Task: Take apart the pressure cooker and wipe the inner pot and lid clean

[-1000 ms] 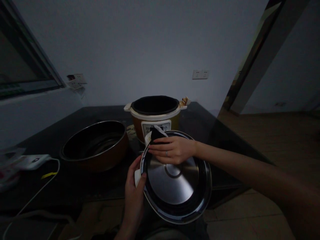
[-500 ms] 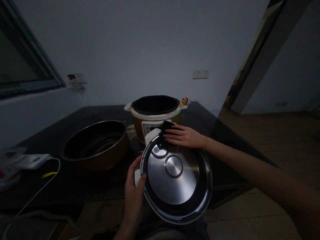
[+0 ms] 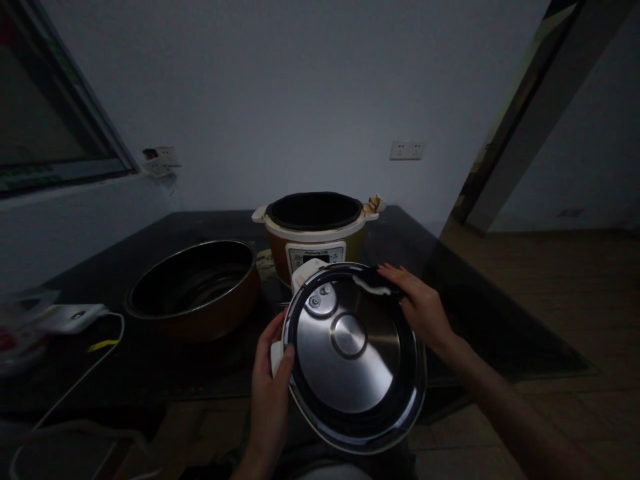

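Observation:
A round pressure cooker lid [image 3: 350,380] is tilted toward me, its shiny metal inner side and dark sealing ring showing. My left hand [image 3: 270,380] grips its left edge by a white handle, thumb over the rim. At the lid's upper right, my right hand [image 3: 420,303] presses a dark cloth [image 3: 373,281] with a pale edge against the rim; its fingers are partly hidden by the cloth. Behind the lid stands the electric pressure cooker [image 3: 320,235], uncovered, with a white rim and front control panel.
A wide brown pot [image 3: 195,287] with a dark inside sits left of the cooker. Farther left lie a white power strip [image 3: 75,319] with a cable and a plastic bag [image 3: 20,333]. All are on a black tabletop [image 3: 480,333] against the wall, which has a socket [image 3: 407,151].
My right hand has slid with the cloth rightward along the lid's upper rim, uncovering the area near the valve. My left hand keeps its hold.

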The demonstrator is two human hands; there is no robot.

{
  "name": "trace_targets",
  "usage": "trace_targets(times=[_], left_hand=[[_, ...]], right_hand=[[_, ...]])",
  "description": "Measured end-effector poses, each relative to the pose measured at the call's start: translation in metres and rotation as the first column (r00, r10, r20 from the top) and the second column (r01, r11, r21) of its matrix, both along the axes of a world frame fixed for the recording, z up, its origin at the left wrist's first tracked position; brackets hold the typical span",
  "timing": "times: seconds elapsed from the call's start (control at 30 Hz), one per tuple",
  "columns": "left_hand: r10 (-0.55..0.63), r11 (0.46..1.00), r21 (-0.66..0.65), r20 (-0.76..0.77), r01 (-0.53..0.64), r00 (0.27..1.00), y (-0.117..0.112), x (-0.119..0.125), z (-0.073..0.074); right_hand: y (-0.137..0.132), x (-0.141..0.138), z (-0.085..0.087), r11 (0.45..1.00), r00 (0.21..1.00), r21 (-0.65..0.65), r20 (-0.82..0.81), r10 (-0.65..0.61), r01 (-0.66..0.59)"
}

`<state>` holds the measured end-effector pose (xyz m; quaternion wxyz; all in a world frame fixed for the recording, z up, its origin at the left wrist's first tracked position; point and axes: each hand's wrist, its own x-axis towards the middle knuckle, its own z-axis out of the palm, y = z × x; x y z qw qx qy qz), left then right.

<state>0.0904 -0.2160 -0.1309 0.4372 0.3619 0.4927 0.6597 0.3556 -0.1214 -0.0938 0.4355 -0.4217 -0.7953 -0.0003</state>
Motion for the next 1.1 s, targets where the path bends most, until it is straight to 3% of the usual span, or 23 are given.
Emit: trace_targets(times=[0.1, 0.2, 0.27, 0.4, 0.47, 0.7, 0.83, 0.93, 1.0, 1.1], left_hand=[[0.004, 1.000, 0.010, -0.031, -0.003, 1.000, 0.000, 0.000, -0.001], [-0.009, 1.000, 0.007, -0.025, 0.009, 1.000, 0.000, -0.001, -0.002], [-0.022, 1.000, 0.001, -0.015, 0.022, 1.000, 0.000, -0.001, -0.002], [-0.027, 1.000, 0.002, 0.000, 0.027, 1.000, 0.000, 0.000, 0.000], [-0.028, 1.000, 0.007, 0.023, 0.028, 0.999, 0.000, 0.001, 0.002], [-0.029, 0.999, 0.033, -0.005, 0.029, 1.000, 0.002, -0.001, 0.000], [-0.037, 0.998, 0.044, -0.007, 0.037, 0.999, 0.001, -0.001, -0.003], [-0.034, 0.999, 0.034, 0.018, 0.034, 0.999, 0.000, 0.000, -0.001], [-0.025, 0.999, 0.023, 0.039, 0.024, 0.999, -0.001, 0.002, 0.002], [0.003, 1.000, 0.020, 0.050, -0.004, 0.999, -0.001, 0.004, 0.005]], right_hand=[[-0.013, -0.022, 0.009, 0.979, 0.887, -0.143, -0.420, -0.192, 0.144], [-0.018, -0.041, 0.014, 0.955, 0.729, -0.166, -0.617, -0.295, 0.246], [-0.016, -0.055, 0.014, 0.953, 0.721, -0.137, -0.628, -0.293, 0.269], [-0.006, -0.089, 0.004, 0.984, 0.877, -0.140, -0.452, -0.160, 0.108], [-0.004, -0.107, -0.003, 0.986, 0.916, -0.166, -0.389, -0.093, 0.030], [-0.022, -0.151, -0.018, 0.966, 0.927, -0.147, -0.343, 0.150, -0.210], [-0.031, -0.149, -0.016, 0.932, 0.913, -0.175, -0.321, 0.251, -0.318], [-0.029, -0.133, -0.004, 0.890, 0.878, -0.250, -0.400, 0.262, -0.380], [-0.023, -0.121, 0.006, 0.913, 0.839, -0.233, -0.515, 0.176, -0.335], [-0.007, -0.113, 0.019, 0.975, 0.779, -0.107, -0.621, 0.088, -0.196]])
